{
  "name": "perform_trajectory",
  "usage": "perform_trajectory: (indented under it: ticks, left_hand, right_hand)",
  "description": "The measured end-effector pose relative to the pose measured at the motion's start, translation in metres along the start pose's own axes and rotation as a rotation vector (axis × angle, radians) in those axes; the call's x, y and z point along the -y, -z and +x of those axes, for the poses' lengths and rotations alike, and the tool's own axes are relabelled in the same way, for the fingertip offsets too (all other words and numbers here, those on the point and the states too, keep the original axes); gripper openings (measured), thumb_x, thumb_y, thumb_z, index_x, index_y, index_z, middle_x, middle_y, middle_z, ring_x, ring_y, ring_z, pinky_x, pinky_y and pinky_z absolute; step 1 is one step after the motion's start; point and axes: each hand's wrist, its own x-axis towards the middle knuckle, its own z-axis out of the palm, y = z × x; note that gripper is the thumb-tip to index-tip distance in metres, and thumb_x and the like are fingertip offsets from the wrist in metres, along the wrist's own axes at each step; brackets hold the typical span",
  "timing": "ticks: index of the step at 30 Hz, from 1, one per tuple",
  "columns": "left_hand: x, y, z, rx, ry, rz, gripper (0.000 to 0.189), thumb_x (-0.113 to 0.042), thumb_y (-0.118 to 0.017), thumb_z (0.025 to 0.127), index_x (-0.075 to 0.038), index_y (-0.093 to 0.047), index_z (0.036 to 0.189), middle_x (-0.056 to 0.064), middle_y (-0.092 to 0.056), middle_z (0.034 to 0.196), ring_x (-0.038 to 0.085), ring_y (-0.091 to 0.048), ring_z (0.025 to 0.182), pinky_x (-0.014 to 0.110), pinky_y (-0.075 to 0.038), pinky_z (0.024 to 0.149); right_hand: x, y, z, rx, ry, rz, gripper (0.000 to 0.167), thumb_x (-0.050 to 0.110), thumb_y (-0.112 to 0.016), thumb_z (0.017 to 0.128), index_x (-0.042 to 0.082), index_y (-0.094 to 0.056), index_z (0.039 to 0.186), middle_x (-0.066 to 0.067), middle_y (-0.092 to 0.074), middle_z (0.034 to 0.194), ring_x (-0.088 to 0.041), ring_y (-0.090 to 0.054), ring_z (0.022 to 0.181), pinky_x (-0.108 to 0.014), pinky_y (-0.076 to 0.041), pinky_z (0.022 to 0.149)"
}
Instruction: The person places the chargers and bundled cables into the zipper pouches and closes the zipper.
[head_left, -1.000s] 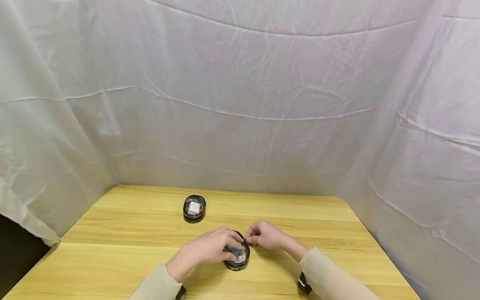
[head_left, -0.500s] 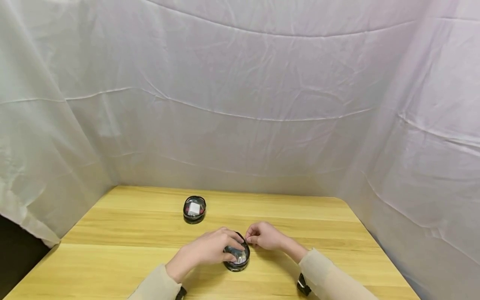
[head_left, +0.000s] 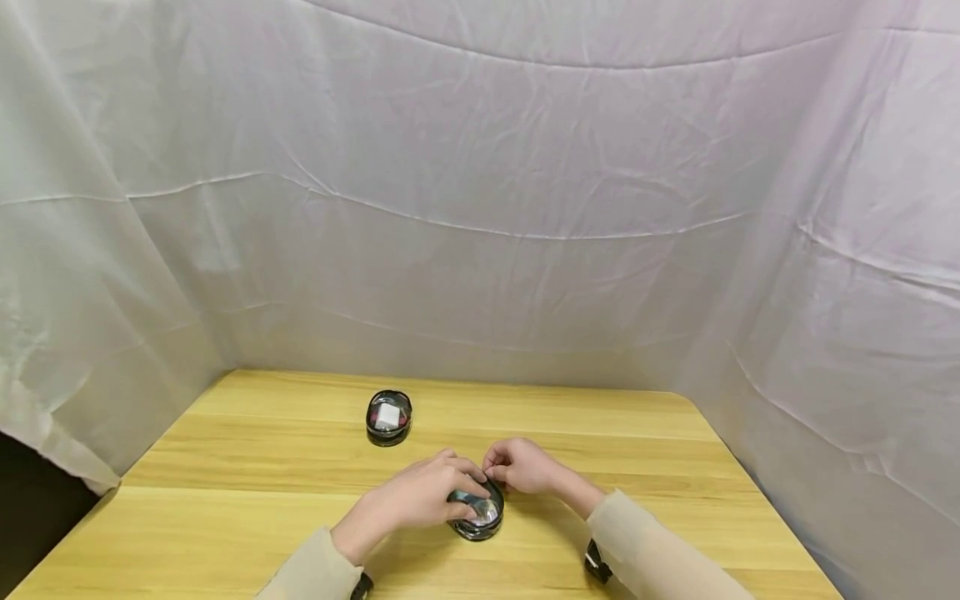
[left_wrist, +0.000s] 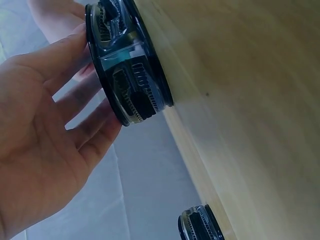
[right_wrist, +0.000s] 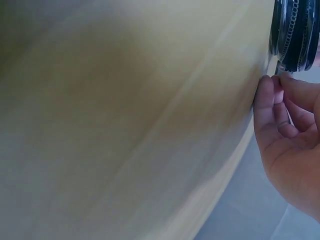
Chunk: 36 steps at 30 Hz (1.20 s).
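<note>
A small oval see-through zipper pouch [head_left: 489, 512] with black trim lies on the wooden table, dark contents showing through its wall [left_wrist: 135, 85] in the left wrist view. My left hand [head_left: 423, 493] rests over it from the left, with fingers and thumb pressing on its top. At the far right edge of the pouch, my right hand [head_left: 525, 467] pinches a small zipper pull [right_wrist: 280, 68], mostly hidden by the fingertips. In the right wrist view, thumb and index finger of the right hand [right_wrist: 290, 125] meet just beside the zipper teeth.
A second oval pouch [head_left: 389, 418], similarly black-trimmed and holding something white, stands farther back on the left of the table [head_left: 247, 517]. Pale fabric curtains [head_left: 480, 283] hang behind the table and along both sides.
My right hand has shifted slightly left and away from me along the rim. The pouch has turned or tilted a little under my left hand, which stays almost in place.
</note>
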Motion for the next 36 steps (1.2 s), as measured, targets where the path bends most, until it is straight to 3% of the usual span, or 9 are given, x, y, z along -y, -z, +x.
perform_trajectory:
  ticks: [36]
  left_hand:
    - [0.001, -0.003, 0.0, 0.006, 0.063, -0.004, 0.029, -0.034, -0.078, 0.093, -0.028, -0.079, 0.122, -0.01, -0.068, 0.134, 0.011, -0.056, 0.116, 0.031, -0.054, 0.088]
  right_hand:
    - [-0.003, 0.006, -0.014, 0.029, -0.012, 0.018, 0.009, 0.003, -0.068, 0.099, 0.005, -0.071, 0.091, 0.0, -0.068, 0.079, -0.01, -0.059, 0.069, -0.02, -0.05, 0.059]
